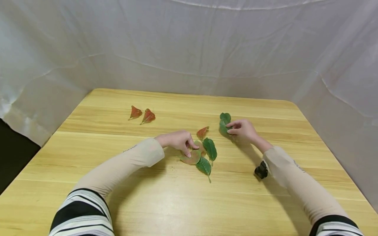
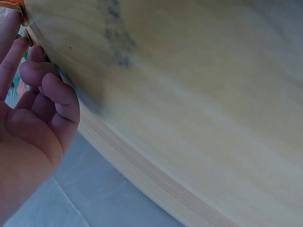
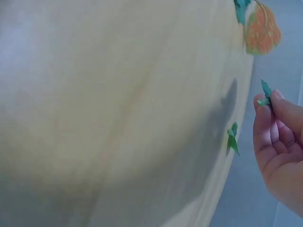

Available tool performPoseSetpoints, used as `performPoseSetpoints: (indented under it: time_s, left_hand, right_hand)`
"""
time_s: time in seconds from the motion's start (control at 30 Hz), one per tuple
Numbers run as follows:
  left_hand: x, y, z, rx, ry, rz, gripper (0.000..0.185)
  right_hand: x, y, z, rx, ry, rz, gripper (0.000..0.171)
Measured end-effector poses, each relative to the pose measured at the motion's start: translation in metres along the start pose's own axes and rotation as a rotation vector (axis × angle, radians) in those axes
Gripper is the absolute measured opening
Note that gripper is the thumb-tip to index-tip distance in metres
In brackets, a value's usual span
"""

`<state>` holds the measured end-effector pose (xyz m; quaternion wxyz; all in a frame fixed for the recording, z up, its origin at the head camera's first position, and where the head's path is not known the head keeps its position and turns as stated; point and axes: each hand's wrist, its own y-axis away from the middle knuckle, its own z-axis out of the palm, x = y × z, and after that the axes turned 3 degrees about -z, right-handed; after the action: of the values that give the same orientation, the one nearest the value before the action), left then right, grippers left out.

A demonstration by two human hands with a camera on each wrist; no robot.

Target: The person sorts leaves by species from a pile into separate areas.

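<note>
In the head view my left hand (image 1: 178,141) touches the round green-and-reddish leaf (image 1: 192,158) with thumb and index fingertips spread apart. The other fingers curl in toward the palm in the left wrist view, and orange leaf edges (image 2: 10,4) show at its fingertips. A second round leaf lies partly under it, with serrated green leaves (image 1: 210,148) and a small red leaf (image 1: 202,133) around. My right hand (image 1: 242,128) pinches a green leaf (image 1: 223,127) between thumb and index finger; the right wrist view shows this leaf (image 3: 266,94) edge-on. Just beyond lies another green leaf (image 1: 225,117).
Two red leaves (image 1: 148,116) lie toward the back left of the wooden table (image 1: 97,144). Tiny dark specks dot the wood below the left hand. A small black device (image 1: 261,170) sits at the right wrist. Pale curtains (image 1: 189,46) hang behind the table and at its sides.
</note>
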<state>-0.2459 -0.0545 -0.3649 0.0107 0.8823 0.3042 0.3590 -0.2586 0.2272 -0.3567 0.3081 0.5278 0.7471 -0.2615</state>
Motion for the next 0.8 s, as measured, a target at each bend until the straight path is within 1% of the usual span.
performPoseSetpoints:
  time_s: [0.3, 0.43, 0.67, 0.8]
  left_hand:
    - [0.001, 0.001, 0.0, 0.0, 0.027, -0.007, 0.042]
    - [0.0, 0.0, 0.0, 0.002, 0.041, 0.0, 0.042]
    - [-0.001, 0.0, 0.001, -0.003, 0.083, -0.014, 0.041]
    - [-0.001, 0.0, 0.001, 0.0, 0.096, -0.015, 0.04]
  right_hand:
    - [0.006, -0.003, -0.013, 0.056, -0.087, 0.109, 0.029]
    - [0.013, -0.005, -0.021, 0.086, -0.182, 0.16, 0.033]
    - [0.023, -0.008, -0.029, 0.129, -0.387, 0.223, 0.037]
    - [0.026, -0.012, -0.032, 0.158, -0.435, 0.279, 0.038]
